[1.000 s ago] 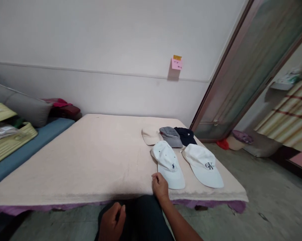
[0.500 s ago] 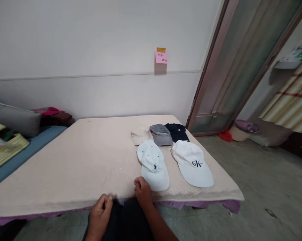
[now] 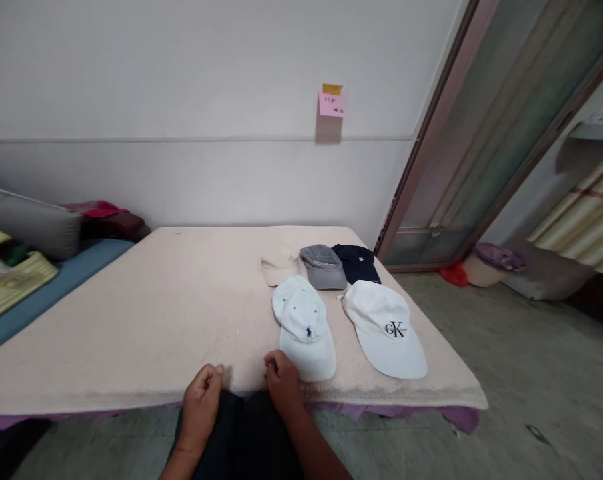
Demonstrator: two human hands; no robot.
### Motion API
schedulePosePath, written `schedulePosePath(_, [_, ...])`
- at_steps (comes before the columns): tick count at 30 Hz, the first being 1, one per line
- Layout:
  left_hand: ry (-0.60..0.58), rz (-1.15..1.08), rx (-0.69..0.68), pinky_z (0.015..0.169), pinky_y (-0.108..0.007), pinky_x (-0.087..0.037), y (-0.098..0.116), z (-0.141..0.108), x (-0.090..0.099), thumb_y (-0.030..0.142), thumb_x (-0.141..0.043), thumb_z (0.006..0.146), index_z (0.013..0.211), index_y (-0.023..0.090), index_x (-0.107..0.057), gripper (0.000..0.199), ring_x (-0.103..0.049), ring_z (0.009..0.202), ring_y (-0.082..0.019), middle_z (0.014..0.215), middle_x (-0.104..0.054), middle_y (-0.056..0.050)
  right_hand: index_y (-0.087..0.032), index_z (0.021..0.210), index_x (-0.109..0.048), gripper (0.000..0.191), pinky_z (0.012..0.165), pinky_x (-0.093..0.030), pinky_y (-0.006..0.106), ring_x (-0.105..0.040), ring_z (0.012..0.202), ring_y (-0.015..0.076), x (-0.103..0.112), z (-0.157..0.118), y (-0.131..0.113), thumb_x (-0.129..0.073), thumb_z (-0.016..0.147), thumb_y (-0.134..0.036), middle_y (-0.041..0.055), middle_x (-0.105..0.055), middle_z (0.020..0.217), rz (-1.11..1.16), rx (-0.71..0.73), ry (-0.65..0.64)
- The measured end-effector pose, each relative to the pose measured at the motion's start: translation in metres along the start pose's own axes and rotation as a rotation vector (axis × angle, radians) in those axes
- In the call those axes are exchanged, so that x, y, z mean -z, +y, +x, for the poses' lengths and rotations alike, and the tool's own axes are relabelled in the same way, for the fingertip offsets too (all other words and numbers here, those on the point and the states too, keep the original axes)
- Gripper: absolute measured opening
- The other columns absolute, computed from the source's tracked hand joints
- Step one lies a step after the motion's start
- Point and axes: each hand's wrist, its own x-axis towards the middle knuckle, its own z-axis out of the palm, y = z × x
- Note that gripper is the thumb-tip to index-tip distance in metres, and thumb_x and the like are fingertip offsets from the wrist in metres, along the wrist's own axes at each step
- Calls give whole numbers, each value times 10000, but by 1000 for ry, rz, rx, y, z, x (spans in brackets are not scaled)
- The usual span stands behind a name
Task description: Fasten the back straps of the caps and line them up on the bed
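Note:
My left hand (image 3: 203,393) is curled closed at the front edge of the bed, with nothing visible in it. Loosely closed, my right hand (image 3: 282,379) lies just left of the brim of a pale blue baseball cap (image 3: 304,327); whether the two touch, I cannot tell. To that cap's right lies a white baseball cap (image 3: 384,327) with dark "CK" letters. Behind them sit a beige cap (image 3: 279,268), a grey cap (image 3: 323,267) and a navy cap (image 3: 357,263), close side by side. All brims point toward me.
The bed (image 3: 131,333) carries a cream cover. A grey cushion (image 3: 31,223) and a folded yellow mat (image 3: 21,283) are at the left. A pink note (image 3: 331,104) is taped to the wall behind. At the right stand a sliding door (image 3: 451,147) and a lined bin (image 3: 491,267).
The view has shifted slightly. My left hand has moved a little up and forward onto the bed edge. My right hand stays beside the pale blue cap; the caps lie as before.

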Motion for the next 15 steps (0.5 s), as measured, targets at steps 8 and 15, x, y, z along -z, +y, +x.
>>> schedulePosePath(8, [-42,-171,138,456,-221,-241,-4,9,18,460,-528,804,566,216,-361,379,-271,482,-100,505,-295,82,-199,760,-537,164,581,-391,245,-559,621,162,-6,2,4,-385,740,-141,-6,-555,635,-3,-54,25])
schedulePosePath(15, [-73,-394,309,379,-185,-162,-5,19,31,500,-550,768,604,229,-310,397,-225,393,-59,472,-274,111,-206,728,-548,121,507,-372,243,-529,507,156,-14,9,2,-432,727,-241,-34,-535,527,-16,-164,81])
